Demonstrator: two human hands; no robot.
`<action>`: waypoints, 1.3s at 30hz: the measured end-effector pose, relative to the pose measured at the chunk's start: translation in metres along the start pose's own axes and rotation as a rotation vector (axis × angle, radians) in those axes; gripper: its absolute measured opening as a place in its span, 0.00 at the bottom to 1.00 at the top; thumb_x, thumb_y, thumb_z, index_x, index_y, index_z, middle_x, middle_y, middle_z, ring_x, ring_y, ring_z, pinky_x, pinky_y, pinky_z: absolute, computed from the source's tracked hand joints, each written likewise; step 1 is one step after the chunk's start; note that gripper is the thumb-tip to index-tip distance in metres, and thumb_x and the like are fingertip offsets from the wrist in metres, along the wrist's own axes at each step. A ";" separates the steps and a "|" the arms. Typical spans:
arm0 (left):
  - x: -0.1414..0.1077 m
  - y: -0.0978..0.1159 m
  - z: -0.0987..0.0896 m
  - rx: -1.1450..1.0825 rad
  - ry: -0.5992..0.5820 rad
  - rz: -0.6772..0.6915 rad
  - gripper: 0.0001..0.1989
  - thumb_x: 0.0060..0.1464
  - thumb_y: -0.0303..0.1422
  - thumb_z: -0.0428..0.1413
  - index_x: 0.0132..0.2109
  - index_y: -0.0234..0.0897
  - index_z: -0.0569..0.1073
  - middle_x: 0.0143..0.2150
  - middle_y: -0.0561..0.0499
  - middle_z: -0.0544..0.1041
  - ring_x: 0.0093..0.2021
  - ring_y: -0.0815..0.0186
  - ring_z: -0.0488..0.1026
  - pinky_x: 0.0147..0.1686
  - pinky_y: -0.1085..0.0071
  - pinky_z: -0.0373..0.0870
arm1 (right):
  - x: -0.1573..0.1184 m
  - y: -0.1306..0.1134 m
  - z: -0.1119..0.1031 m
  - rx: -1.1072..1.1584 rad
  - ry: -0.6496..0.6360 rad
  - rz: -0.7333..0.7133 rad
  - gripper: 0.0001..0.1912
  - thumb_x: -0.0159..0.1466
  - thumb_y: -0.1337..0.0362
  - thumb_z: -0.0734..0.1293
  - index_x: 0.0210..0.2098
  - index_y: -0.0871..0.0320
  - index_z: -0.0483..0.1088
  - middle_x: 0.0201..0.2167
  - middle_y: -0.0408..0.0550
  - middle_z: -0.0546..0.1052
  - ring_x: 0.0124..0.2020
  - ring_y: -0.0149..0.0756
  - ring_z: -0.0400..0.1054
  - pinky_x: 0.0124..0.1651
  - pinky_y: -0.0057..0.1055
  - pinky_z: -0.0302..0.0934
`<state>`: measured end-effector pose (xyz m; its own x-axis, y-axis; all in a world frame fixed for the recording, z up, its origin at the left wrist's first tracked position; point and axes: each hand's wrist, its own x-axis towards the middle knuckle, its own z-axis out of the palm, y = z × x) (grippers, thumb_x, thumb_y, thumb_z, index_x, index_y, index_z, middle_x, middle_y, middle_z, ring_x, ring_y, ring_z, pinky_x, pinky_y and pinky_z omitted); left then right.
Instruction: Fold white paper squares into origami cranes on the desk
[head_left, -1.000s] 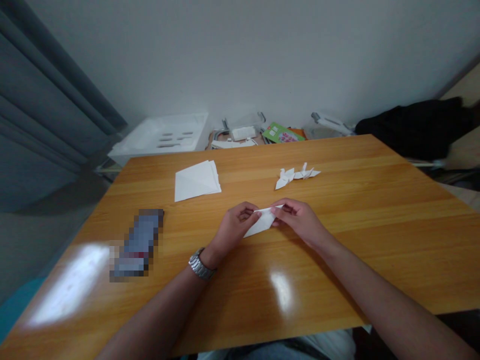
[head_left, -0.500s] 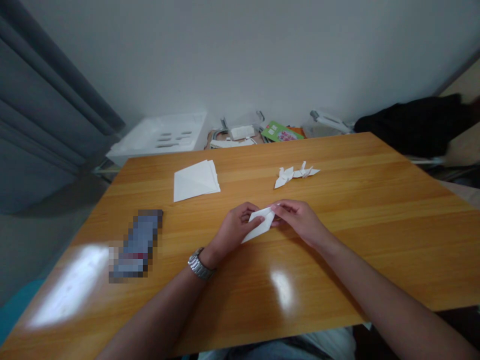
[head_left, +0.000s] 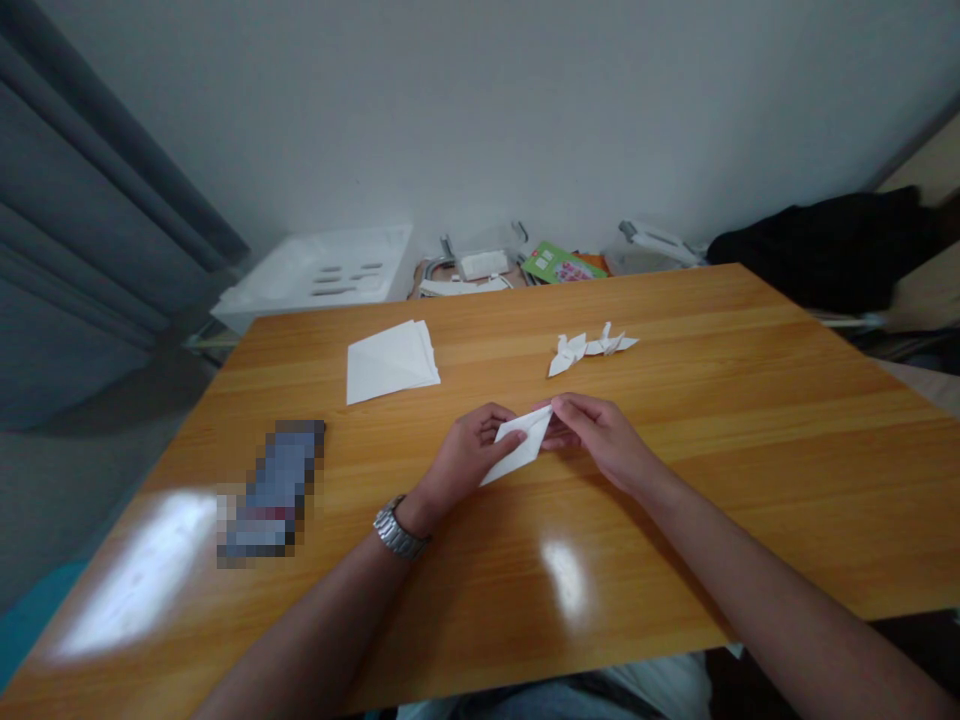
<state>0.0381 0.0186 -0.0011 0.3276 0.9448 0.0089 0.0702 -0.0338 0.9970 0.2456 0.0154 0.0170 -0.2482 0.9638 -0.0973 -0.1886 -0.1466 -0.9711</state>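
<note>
A white piece of folded paper (head_left: 523, 446), roughly diamond-shaped, is held just above the table between both hands. My left hand (head_left: 472, 450), with a metal watch (head_left: 400, 528) on the wrist, grips its left side, thumb on top and fingers behind. At its upper right corner, my right hand (head_left: 596, 430) pinches the tip between thumb and fingers. Parts of the fingers on both sides are hidden behind the paper. Beyond the hands lie two white origami cranes (head_left: 568, 354), side by side on the wood.
A stack of white paper sheets (head_left: 391, 362) lies at the back left of the wooden table (head_left: 750, 480). A pixelated phone-like object (head_left: 277, 485) is on the left. Behind the far edge are a white foam tray (head_left: 315, 270), a green booklet (head_left: 559, 263) and dark cloth (head_left: 817, 245).
My right fingers have shifted slightly up at the paper's right corner, which now comes to a sharper point. The left hand keeps its grip almost unmoved.
</note>
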 end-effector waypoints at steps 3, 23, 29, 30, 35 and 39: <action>0.000 0.001 0.001 -0.055 0.017 0.008 0.16 0.55 0.39 0.65 0.44 0.34 0.72 0.40 0.48 0.79 0.37 0.67 0.77 0.36 0.74 0.72 | 0.000 0.000 0.000 -0.002 0.002 -0.040 0.16 0.60 0.51 0.74 0.40 0.56 0.78 0.36 0.46 0.81 0.37 0.38 0.77 0.44 0.36 0.76; -0.004 0.010 0.004 0.088 0.013 0.120 0.13 0.63 0.41 0.58 0.44 0.35 0.75 0.41 0.47 0.80 0.41 0.65 0.78 0.42 0.71 0.75 | 0.001 0.006 -0.001 -0.320 -0.088 -0.086 0.14 0.64 0.53 0.70 0.36 0.58 0.77 0.32 0.45 0.79 0.30 0.33 0.73 0.36 0.29 0.69; -0.003 0.009 0.007 0.065 0.043 0.116 0.12 0.60 0.39 0.61 0.43 0.34 0.75 0.40 0.47 0.80 0.40 0.65 0.78 0.42 0.71 0.75 | -0.001 0.005 0.003 -0.394 -0.070 -0.094 0.13 0.64 0.53 0.70 0.36 0.58 0.77 0.30 0.46 0.79 0.30 0.34 0.71 0.34 0.29 0.66; -0.004 0.009 0.007 0.065 0.046 0.112 0.12 0.60 0.39 0.61 0.43 0.34 0.75 0.40 0.47 0.80 0.40 0.65 0.78 0.42 0.71 0.75 | -0.001 0.005 0.003 -0.387 -0.065 -0.093 0.13 0.64 0.53 0.70 0.36 0.58 0.77 0.30 0.46 0.79 0.30 0.35 0.71 0.34 0.30 0.66; -0.003 0.009 0.008 0.062 0.075 0.095 0.12 0.59 0.39 0.62 0.42 0.34 0.76 0.39 0.46 0.80 0.39 0.65 0.77 0.41 0.71 0.74 | 0.000 0.006 0.007 -0.347 -0.027 -0.091 0.15 0.63 0.51 0.71 0.36 0.57 0.76 0.32 0.47 0.80 0.32 0.37 0.72 0.36 0.31 0.66; -0.001 0.009 0.008 0.074 0.153 0.075 0.10 0.58 0.37 0.62 0.40 0.34 0.75 0.38 0.48 0.79 0.37 0.66 0.77 0.38 0.73 0.73 | -0.002 0.005 0.011 -0.326 -0.074 -0.077 0.17 0.62 0.49 0.71 0.36 0.57 0.75 0.34 0.47 0.79 0.36 0.37 0.72 0.40 0.32 0.65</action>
<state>0.0463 0.0145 0.0069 0.1880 0.9770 0.1003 0.1218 -0.1245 0.9847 0.2348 0.0104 0.0143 -0.3157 0.9487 -0.0163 0.1008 0.0165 -0.9948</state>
